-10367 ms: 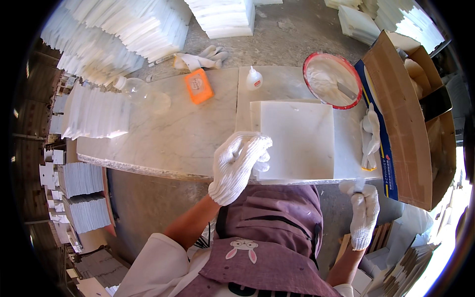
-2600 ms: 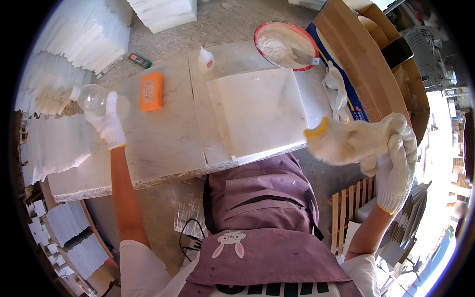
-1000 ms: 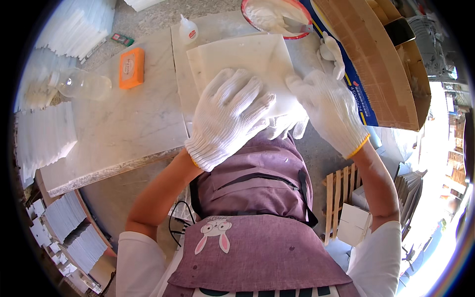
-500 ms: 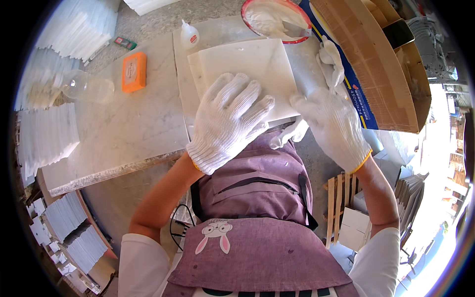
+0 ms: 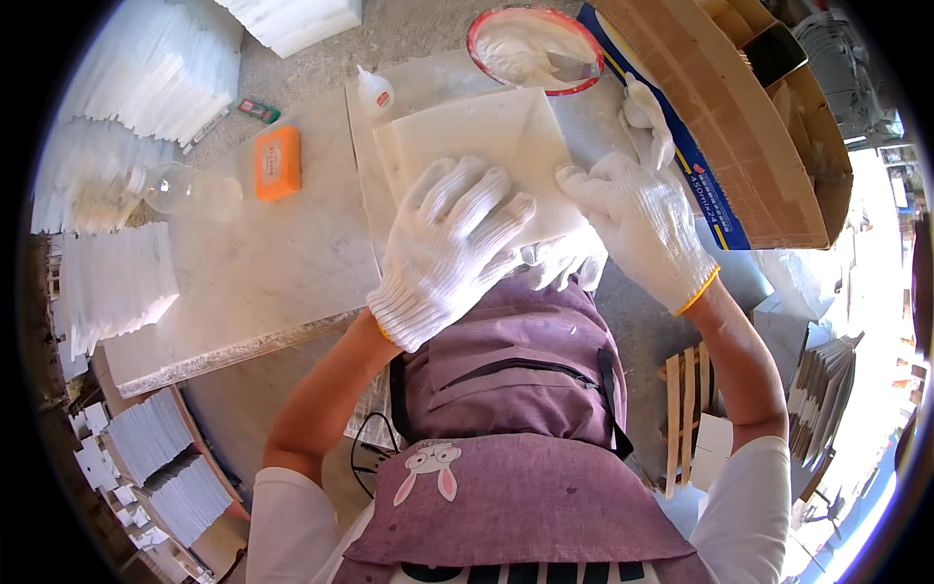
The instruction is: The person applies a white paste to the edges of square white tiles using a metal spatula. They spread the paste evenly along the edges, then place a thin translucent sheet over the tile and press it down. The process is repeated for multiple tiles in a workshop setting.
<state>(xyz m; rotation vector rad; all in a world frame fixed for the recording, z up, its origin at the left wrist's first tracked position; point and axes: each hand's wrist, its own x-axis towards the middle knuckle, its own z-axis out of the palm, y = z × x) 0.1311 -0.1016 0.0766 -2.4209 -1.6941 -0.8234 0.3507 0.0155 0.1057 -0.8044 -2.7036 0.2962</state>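
Observation:
A square white slab (image 5: pixel 477 131), apparently a tile, lies on the pale work table (image 5: pixel 263 263) in front of me. My left hand (image 5: pixel 448 243), in a white knit glove, rests over its near left part with the fingers spread. At the slab's right edge is my right hand (image 5: pixel 647 229), also gloved; its fingers are curled, with the tips pinching the edge. Between my hands, a loose white glove (image 5: pixel 566 258) hangs at the slab's near edge, above my purple apron (image 5: pixel 516 399). Another white glove (image 5: pixel 650 122) lies to the right of the slab.
Beyond the slab are a red-rimmed bowl (image 5: pixel 474 44) of white paste with a scraper (image 5: pixel 576 68) and a white squeeze bottle (image 5: pixel 376 94). An orange box (image 5: pixel 278 164) and clear bottle (image 5: pixel 199 190) stand left. White slab stacks (image 5: pixel 117 282) line the left; a cardboard box (image 5: pixel 720 117) is right.
The slab has turned slightly and shifted under my hands. The loose glove at its near edge has moved left and bunched up. My right hand's fingers have curled inward. The whole view has shifted slightly.

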